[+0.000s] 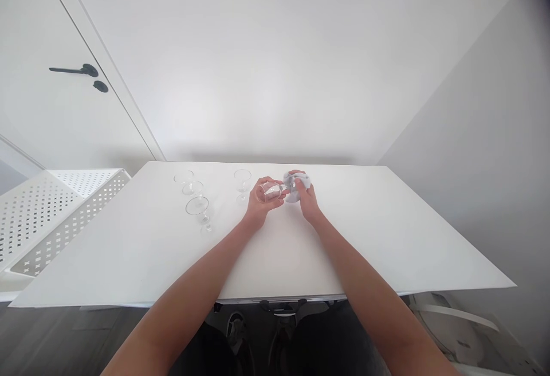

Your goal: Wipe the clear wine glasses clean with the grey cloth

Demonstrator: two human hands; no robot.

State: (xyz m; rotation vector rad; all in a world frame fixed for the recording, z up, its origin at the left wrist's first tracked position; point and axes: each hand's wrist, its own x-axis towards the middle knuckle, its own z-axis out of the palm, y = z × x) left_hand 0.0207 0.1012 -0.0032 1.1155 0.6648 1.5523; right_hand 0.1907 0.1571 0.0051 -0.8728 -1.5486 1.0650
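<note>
My left hand (258,207) is wrapped around the bowl of a clear stemmed glass (272,191), which lies on its side in the air with its foot toward the right. My right hand (306,197) grips a pale grey-white cloth (293,197), pressed around the foot end of that glass. The cloth and fingers partly hide the foot. Left of my hands, a single stemmed glass (243,180) stands upright on the white table (369,238). Farther left, three more stemmed glasses stand close together, the nearest glass (197,207) at the front of that group.
A white perforated rack (64,215) stands beside the table's left end. Behind the table rises a white wall (266,78), with a door and its dark handle (73,70) at the left. Under the right side, a white chair-like object (455,330) shows partly.
</note>
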